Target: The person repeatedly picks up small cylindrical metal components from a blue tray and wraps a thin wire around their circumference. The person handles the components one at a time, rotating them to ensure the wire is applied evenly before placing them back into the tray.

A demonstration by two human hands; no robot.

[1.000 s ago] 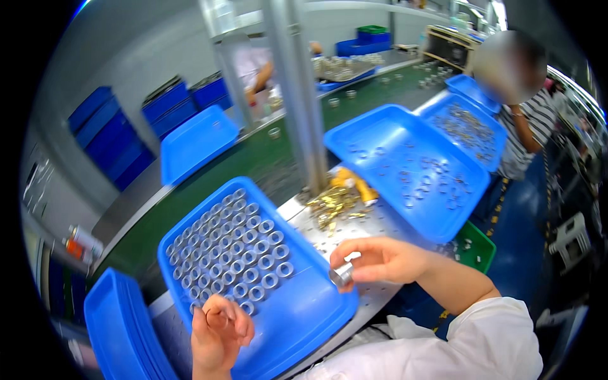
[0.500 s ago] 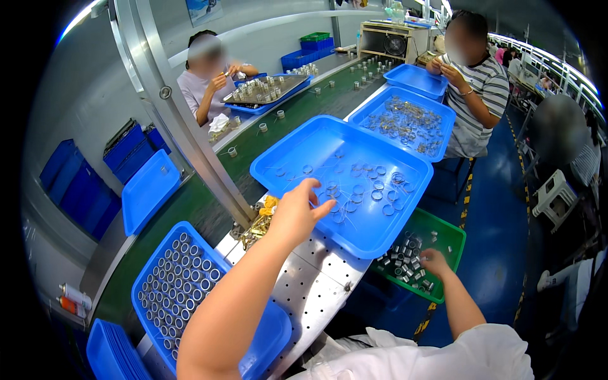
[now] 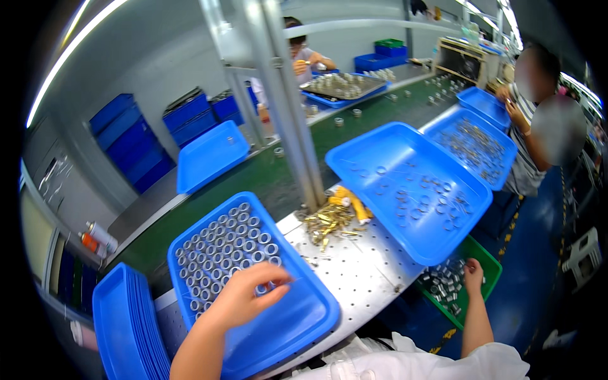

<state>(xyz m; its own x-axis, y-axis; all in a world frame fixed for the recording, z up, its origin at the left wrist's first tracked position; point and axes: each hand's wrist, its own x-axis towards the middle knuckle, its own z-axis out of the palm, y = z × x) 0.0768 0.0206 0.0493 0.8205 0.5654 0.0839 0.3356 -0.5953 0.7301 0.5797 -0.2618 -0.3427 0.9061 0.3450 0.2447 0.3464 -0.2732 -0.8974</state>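
My left hand [image 3: 253,291] reaches over a blue tray [image 3: 316,301] that holds rows of short metal sleeves [image 3: 215,253]. Its thumb and fingers are curved but their tips stay apart. One sleeve shows in the gap between them; whether the hand touches it I cannot tell. Off to the right, my right hand [image 3: 472,272] is above the edge of a green bin [image 3: 491,275] of loose metal sleeves [image 3: 446,285]. The right fingers are curled together, and what they hold, if anything, is hidden.
Thin wire rings lie in a tilted blue tray [image 3: 386,142]; another blue tray [image 3: 443,126] of small parts adjoins it. Brass-coloured pieces [image 3: 329,221] lie by a metal post [image 3: 285,107]. Stacked blue trays [image 3: 120,316] stand left. Two people work beyond the green belt [image 3: 297,177].
My left hand has gone from above the tray of wire rings to the tray of sleeves. The view has swung left. My right hand remains at the green bin.
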